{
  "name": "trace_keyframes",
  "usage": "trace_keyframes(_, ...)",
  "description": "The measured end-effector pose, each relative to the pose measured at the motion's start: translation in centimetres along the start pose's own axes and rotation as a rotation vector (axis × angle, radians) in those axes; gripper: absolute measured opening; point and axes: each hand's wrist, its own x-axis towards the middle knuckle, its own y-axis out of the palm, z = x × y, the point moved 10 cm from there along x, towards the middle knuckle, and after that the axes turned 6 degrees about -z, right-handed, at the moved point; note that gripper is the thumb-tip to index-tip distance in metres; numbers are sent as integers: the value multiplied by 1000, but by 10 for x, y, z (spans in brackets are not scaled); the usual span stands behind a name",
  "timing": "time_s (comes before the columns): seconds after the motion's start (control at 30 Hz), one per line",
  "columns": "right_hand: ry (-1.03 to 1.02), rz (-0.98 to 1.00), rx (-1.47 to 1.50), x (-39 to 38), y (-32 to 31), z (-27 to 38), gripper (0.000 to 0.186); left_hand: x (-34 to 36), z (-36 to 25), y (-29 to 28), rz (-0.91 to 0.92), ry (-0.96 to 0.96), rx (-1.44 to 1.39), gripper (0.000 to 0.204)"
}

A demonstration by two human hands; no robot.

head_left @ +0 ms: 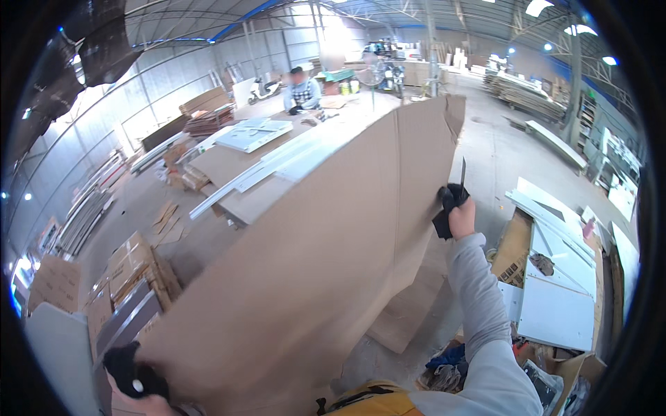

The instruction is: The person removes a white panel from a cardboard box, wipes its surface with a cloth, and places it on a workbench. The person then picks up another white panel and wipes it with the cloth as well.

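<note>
A large brown cardboard sheet (312, 243) stands tilted across the middle, with a vertical crease towards its right end. My right hand (458, 213), in a black glove with bare skin showing, is closed at the sheet's right edge. From that fist a thin, dark, blade-like tool (463, 171) sticks up; its handle is hidden. At the lower left, my left hand (135, 374), also black-gloved, is closed at the sheet's near left edge. The fingers behind the cardboard are hidden. A small white spot shows on the left glove.
Behind the sheet, white panels (298, 156) lie on a worktable, where another person (303, 93) leans. On the right, a bench holds white boards (558, 319) and a crumpled rag (542, 263). Cardboard boxes (128, 267) stand at left; flat cardboard (409, 312) lies on the floor.
</note>
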Motion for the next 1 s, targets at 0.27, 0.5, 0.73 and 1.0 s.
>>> trace_keyframes(0.27, -169, -100, -384, 33, 23, -33, 27, 126, 40, 115, -229, -179, -442, 34)
trace_keyframes(0.5, -394, 160, -256, 51, 85, -133, 26, 316, 16, 248, -319, -124, -188, 29)
trace_keyframes(0.73, -450, 976, -544, 58, 170, -214, 13, 520, -123, 368, -437, 98, 156, 29)
trace_keyframes(1.0, -544, 1017, -542, 124, 239, -293, 8, 591, -325, 532, -349, 222, 400, 15)
